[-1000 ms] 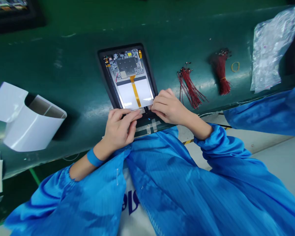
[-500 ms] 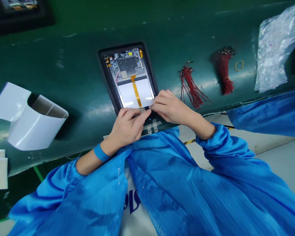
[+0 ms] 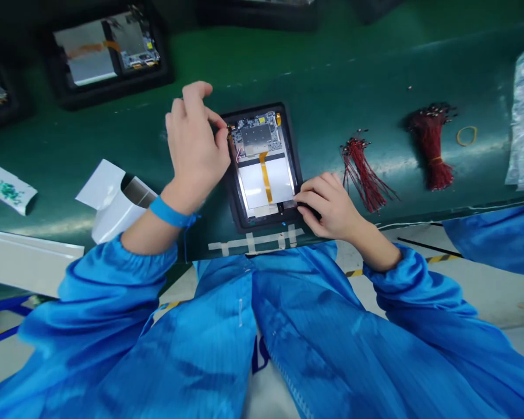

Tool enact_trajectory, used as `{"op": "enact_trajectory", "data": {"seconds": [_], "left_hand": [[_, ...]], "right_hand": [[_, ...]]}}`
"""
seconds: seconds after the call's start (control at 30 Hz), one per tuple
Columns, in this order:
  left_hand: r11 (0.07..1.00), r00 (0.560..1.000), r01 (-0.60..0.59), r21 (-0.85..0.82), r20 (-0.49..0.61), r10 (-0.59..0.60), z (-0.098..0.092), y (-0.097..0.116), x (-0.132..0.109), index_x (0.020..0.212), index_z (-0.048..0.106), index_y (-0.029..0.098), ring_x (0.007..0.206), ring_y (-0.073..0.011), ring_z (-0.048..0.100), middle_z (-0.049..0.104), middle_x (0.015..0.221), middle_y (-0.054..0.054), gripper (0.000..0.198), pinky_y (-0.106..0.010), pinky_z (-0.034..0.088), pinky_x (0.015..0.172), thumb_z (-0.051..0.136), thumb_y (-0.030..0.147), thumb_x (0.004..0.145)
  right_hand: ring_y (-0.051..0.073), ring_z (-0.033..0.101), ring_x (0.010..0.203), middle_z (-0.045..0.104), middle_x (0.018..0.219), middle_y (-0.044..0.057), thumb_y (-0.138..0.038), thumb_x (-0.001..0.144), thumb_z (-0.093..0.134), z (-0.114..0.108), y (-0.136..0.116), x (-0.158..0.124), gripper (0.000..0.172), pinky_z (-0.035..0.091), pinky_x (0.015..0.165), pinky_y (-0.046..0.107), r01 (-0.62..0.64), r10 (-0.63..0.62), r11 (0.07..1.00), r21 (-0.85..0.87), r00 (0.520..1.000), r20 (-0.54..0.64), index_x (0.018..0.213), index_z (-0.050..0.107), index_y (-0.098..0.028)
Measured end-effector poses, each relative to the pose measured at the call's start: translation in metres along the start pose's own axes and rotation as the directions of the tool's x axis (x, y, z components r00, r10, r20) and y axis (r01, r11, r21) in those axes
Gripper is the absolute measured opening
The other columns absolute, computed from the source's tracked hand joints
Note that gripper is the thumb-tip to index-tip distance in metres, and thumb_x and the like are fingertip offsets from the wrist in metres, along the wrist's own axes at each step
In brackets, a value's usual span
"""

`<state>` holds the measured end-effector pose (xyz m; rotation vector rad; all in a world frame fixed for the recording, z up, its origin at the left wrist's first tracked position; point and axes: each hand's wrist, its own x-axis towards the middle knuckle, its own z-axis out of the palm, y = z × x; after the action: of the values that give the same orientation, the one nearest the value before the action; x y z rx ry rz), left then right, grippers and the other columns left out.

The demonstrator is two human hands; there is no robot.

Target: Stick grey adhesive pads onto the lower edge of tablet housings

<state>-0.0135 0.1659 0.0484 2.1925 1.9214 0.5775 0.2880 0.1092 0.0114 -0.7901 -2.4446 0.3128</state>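
Opened, black-framed rectangular tablet (image 3: 278, 179) on green tabletop (image 3: 323, 110)
My bare left hand (image 3: 195, 145), nearly pinched, at its upper-left corner; my bare right hand (image 3: 330, 208), loosely curled, at its lower-right edge; I can't tell from here if either grips anything.

Orange strip (image 3: 266, 177), white panel (image 3: 251, 185), black tray (image 3: 262, 223), dark-red wires (image 3: 364, 174) (tips (image 3: 358, 142) perhaps black), green bench (image 3: 332, 116).

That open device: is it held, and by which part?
The left hand is at the upper-left corner of the device, the right hand at its lower-right edge; whether either grips it cannot be told.
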Motion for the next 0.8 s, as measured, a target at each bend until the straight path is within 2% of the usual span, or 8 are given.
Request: {"op": "enact_trajectory", "data": {"seconds": [0.1, 0.23, 0.33, 0.5, 0.63, 0.7, 0.77, 0.8], "left_hand": [[0.994, 0.989, 0.108, 0.033, 0.098, -0.110, 0.004, -0.004, 0.029, 0.165, 0.031, 0.013, 0.127, -0.0254, 0.044, 0.072, 0.116, -0.005, 0.064, -0.053, 0.030, 0.116, 0.051, 0.040, 0.110], [0.976, 0.978, 0.148, 0.159, 0.126, -0.168, 0.009, 0.007, 0.038, 0.164, 0.035, 0.011, 0.127, -0.0271, 0.046, 0.069, 0.127, -0.010, 0.065, -0.054, 0.029, 0.117, 0.051, 0.041, 0.109], [0.980, 0.983, 0.107, 0.166, 0.132, -0.129, 0.011, 0.016, 0.039, 0.165, 0.036, 0.010, 0.131, -0.0301, 0.051, 0.067, 0.128, -0.014, 0.064, -0.058, 0.030, 0.118, 0.056, 0.031, 0.108], [0.977, 0.980, -0.007, 0.213, 0.195, -0.036, 0.015, 0.033, 0.045, 0.162, 0.029, -0.009, 0.141, -0.0407, 0.054, 0.067, 0.121, -0.020, 0.062, -0.073, 0.032, 0.117, 0.050, 0.002, 0.105], [0.976, 0.973, 0.044, 0.213, 0.213, -0.091, 0.018, 0.039, 0.054, 0.158, 0.031, -0.008, 0.142, -0.0458, 0.056, 0.068, 0.124, -0.022, 0.079, -0.074, 0.034, 0.118, 0.072, -0.001, 0.092], [0.976, 0.971, 0.126, 0.178, 0.179, -0.158, 0.015, 0.026, 0.060, 0.153, 0.035, -0.004, 0.128, -0.0395, 0.066, 0.071, 0.119, -0.019, 0.079, -0.065, 0.044, 0.113, 0.079, 0.003, 0.088], [0.967, 0.959, 0.224, 0.122, 0.150, -0.241, 0.003, -0.003, 0.061, 0.146, 0.035, 0.005, 0.096, -0.0245, 0.072, 0.072, 0.103, -0.008, 0.066, -0.048, 0.056, 0.093, 0.074, 0.006, 0.092], [0.960, 0.951, 0.274, 0.062, 0.132, -0.280, -0.006, -0.023, 0.056, 0.143, 0.033, 0.009, 0.080, -0.0180, 0.068, 0.070, 0.095, -0.002, 0.061, -0.039, 0.057, 0.081, 0.069, 0.006, 0.094]], "right_hand": [[0.027, 0.055, 0.095, 0.070, 0.105, 0.010, -0.020, 0.103, 0.059, 0.003, -0.003, -0.003, 0.010, 0.038, 0.080, 0.042, -0.003, 0.003, 1.000, 0.018, 1.000, 0.000, 0.111, 0.064, -0.021], [0.026, 0.055, 0.096, 0.071, 0.105, 0.009, -0.019, 0.103, 0.060, 0.004, -0.006, -0.005, 0.008, 0.038, 0.081, 0.041, 0.011, -0.010, 0.999, 0.039, 1.000, -0.020, 0.110, 0.064, -0.021], [0.026, 0.055, 0.094, 0.071, 0.103, 0.008, -0.018, 0.102, 0.061, 0.001, -0.004, -0.004, 0.007, 0.037, 0.080, 0.041, -0.012, 0.013, 0.999, 0.033, 0.999, -0.050, 0.107, 0.064, -0.021], [0.026, 0.056, 0.092, 0.071, 0.102, 0.008, -0.019, 0.103, 0.059, -0.004, -0.002, 0.000, 0.008, 0.036, 0.080, 0.041, -0.043, 0.046, 0.998, 0.055, 0.997, -0.054, 0.107, 0.065, -0.022], [0.026, 0.056, 0.092, 0.071, 0.101, 0.008, -0.021, 0.103, 0.060, -0.007, -0.003, 0.002, 0.008, 0.036, 0.080, 0.041, -0.053, 0.056, 0.997, 0.060, 0.997, -0.047, 0.107, 0.066, -0.022], [0.025, 0.056, 0.092, 0.072, 0.101, 0.008, -0.020, 0.103, 0.060, -0.009, -0.004, 0.002, 0.008, 0.036, 0.080, 0.041, -0.058, 0.061, 0.997, 0.053, 0.997, -0.052, 0.107, 0.066, -0.022], [0.026, 0.057, 0.092, 0.072, 0.101, 0.008, -0.020, 0.103, 0.060, -0.011, -0.005, 0.001, 0.009, 0.037, 0.079, 0.042, -0.068, 0.070, 0.997, 0.046, 0.996, -0.057, 0.107, 0.067, -0.022], [0.026, 0.057, 0.092, 0.073, 0.101, 0.008, -0.019, 0.103, 0.059, -0.012, -0.005, 0.000, 0.010, 0.037, 0.079, 0.042, -0.076, 0.079, 0.996, 0.045, 0.995, -0.054, 0.108, 0.067, -0.022]]}}
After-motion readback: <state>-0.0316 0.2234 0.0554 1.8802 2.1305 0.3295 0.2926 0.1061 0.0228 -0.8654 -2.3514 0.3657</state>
